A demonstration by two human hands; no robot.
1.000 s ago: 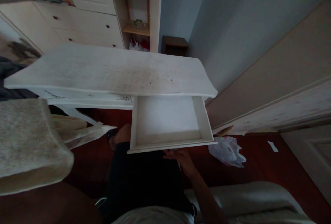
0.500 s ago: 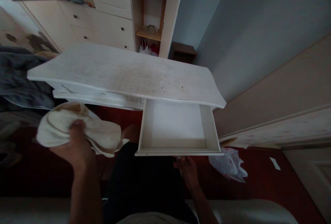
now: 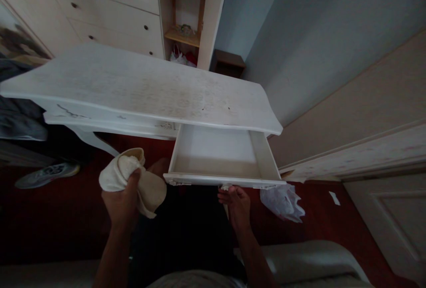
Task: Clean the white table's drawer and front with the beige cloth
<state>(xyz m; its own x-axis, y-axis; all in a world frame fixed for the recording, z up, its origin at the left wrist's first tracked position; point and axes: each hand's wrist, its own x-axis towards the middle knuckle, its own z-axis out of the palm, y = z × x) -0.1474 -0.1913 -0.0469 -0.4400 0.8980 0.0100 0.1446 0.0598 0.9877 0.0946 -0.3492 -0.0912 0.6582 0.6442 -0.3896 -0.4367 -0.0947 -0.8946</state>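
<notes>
My left hand is closed around a bunched cream cloth, with the thumb pressed on top of it. The cloth is held in the air left of the drawer, in front of the table. My right hand has its fingers on the small knob at the middle of the drawer front. That white drawer is pulled out from the right side of the table, and nothing lies on its visible bottom. Above it stretches the white table top, which bears grey smudges and a few dark spots.
A white plastic bag lies on the red floor right of the drawer. Behind the table stands a white cabinet with an open door. A shoe is on the floor at left. A grey wall rises at right.
My left hand has brought the cloth rightward, closer to the drawer. The view has shifted, so more of the drawer front and its knob shows. My right hand stays at the knob.
</notes>
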